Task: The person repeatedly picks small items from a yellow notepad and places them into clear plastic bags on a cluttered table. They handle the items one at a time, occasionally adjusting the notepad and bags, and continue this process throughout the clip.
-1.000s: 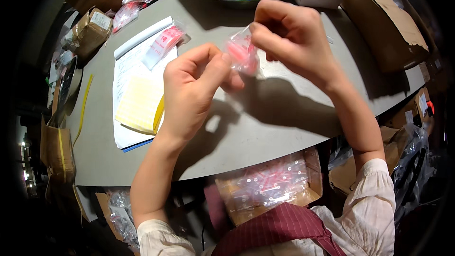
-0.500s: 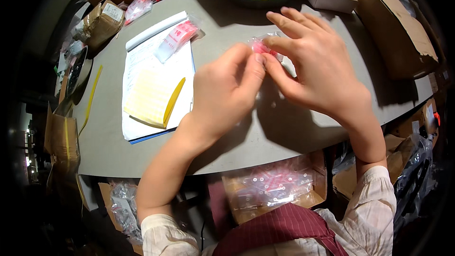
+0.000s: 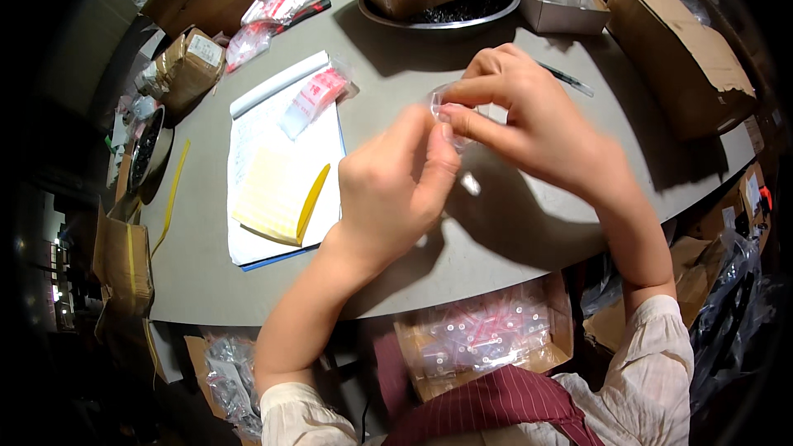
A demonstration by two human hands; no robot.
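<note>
A small transparent plastic bag (image 3: 435, 102) is pinched between both hands above the middle of the grey table (image 3: 396, 281). My left hand (image 3: 392, 173) grips it from the left with thumb and fingertips, and is slightly blurred. My right hand (image 3: 524, 111) holds the bag's other side, thumb and forefinger nearly touching the left thumb. Most of the bag and whatever it contains are hidden by the fingers. Just below the hands, a small shiny whitish piece (image 3: 470, 183) shows over the table.
Left lies a paper pad (image 3: 252, 132) with a stack of yellow-and-white sheets (image 3: 268, 198) and a red-and-white bag bundle (image 3: 315, 99). A metal bowl (image 3: 446, 21), pen (image 3: 566, 78) and cardboard box (image 3: 677, 49) are farther back. An open box of small bags (image 3: 483, 334) stands below the edge.
My right fingers, spread before, have curled in around the bag. The pink or red part seen at the fingertips is now hidden. The pen behind the right hand has come into sight.
</note>
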